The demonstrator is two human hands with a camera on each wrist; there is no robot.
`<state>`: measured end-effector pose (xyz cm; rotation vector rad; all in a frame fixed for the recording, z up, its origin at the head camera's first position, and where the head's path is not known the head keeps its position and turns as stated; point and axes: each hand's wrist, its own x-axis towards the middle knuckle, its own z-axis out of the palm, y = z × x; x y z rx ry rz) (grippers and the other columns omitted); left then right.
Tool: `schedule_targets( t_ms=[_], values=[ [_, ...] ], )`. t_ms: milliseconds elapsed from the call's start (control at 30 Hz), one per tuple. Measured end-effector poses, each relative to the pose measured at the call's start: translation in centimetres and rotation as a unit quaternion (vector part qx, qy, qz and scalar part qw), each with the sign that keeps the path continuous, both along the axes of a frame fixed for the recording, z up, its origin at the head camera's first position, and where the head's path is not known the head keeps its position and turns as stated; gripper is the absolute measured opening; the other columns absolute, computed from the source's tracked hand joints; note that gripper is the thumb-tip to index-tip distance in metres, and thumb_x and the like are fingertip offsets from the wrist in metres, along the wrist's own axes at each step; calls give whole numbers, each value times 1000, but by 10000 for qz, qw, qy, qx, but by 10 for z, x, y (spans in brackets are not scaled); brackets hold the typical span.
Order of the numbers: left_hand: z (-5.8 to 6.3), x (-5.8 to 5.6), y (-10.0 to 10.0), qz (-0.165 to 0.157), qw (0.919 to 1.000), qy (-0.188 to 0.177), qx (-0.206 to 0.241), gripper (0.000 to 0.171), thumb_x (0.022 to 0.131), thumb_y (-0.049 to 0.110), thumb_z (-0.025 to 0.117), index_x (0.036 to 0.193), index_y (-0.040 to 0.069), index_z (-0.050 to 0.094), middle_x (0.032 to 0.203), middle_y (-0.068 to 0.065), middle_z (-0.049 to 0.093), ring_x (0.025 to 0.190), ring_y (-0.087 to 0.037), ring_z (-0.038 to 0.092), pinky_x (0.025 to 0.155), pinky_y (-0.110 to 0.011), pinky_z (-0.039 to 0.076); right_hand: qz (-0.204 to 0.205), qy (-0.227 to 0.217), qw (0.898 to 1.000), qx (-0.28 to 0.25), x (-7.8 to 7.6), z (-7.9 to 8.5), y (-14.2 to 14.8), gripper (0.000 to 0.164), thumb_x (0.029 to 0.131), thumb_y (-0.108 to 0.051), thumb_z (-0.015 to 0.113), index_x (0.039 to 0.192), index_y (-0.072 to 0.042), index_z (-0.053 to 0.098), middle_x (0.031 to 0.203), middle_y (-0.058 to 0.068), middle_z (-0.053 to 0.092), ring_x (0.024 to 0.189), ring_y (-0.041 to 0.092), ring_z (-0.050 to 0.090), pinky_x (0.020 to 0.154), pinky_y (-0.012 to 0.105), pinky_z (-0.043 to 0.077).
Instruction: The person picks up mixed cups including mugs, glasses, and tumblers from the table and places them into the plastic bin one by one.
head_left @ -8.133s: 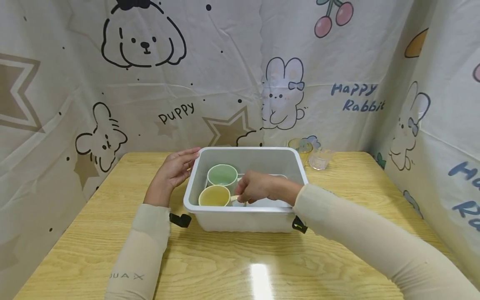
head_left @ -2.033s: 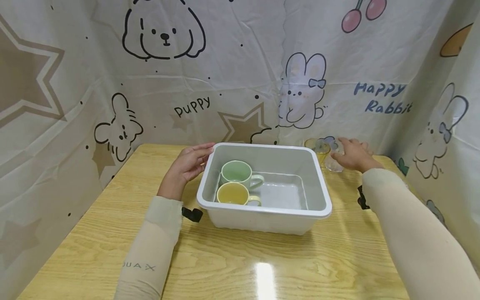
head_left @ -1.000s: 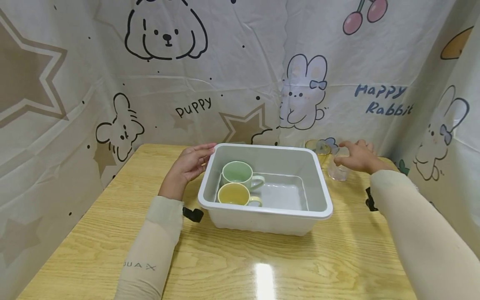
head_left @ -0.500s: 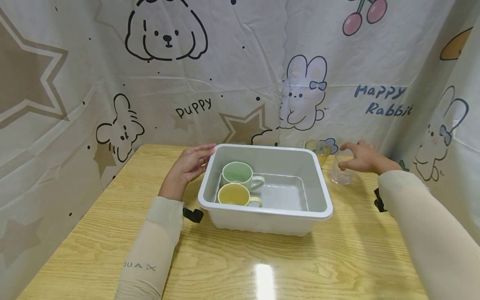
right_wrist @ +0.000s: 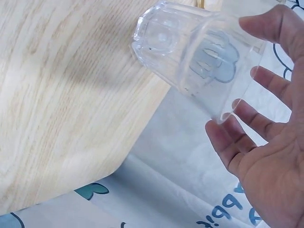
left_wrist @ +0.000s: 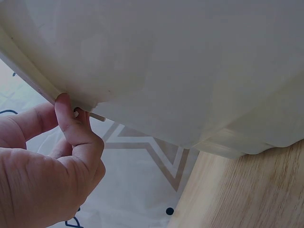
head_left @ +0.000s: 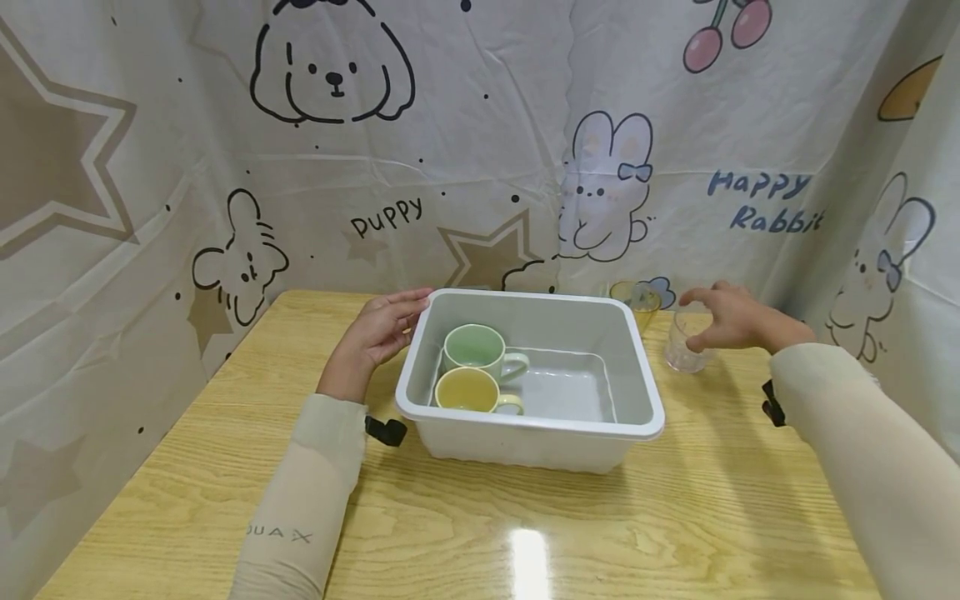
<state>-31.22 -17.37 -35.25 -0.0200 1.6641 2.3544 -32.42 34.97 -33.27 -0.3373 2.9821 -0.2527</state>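
Observation:
My left hand (head_left: pixel 375 329) grips the left rim of a grey-white plastic tub (head_left: pixel 525 442), thumb and fingers at the rim's edge (left_wrist: pixel 61 97). Inside the tub, at its left, a green mug (head_left: pixel 474 346) and a yellow mug (head_left: pixel 467 390) stand upright, handles to the right. To the right of the tub my right hand (head_left: pixel 731 321) holds a clear drinking glass (head_left: pixel 681 354) by its upper part. In the right wrist view, thumb and fingertips spread around the mouth of the glass (right_wrist: pixel 190 52), whose faceted base points away from the palm.
An amber-tinted glass (head_left: pixel 647 321) stands behind the tub's back right corner, partly hidden by it. The wooden table (head_left: pixel 420 533) ends at a printed cloth backdrop (head_left: pixel 315 183) behind and on both sides. Black wrist cameras (head_left: pixel 387 431) sit at the cuffs.
Earlier my right hand was at the yellow mug's handle in the tub. It has since gone to the clear glass, which has shifted right and nearer. My left hand stays at the rim.

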Motion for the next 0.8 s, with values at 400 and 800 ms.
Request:
schedule_targets(
  t_ms=[400,800],
  values=[
    [0,0,-1,-68,10000,23,40,43,102,5,62,144,-3,53,109,-3,67,94,-12,63,77,-21,59,425,119,9988,201,10,11,-5,74,78,-31,84,140,-6,54,132,35,47,114,52,46,85,73,49],
    [-1,0,-1,-63,10000,36,41,43,102,4,62,144,-3,53,108,-3,68,92,-12,63,75,-21,59,519,303,9977,322,16,28,-10,74,76,-30,87,139,-8,56,135,34,46,116,53,45,85,74,48]
  ],
)
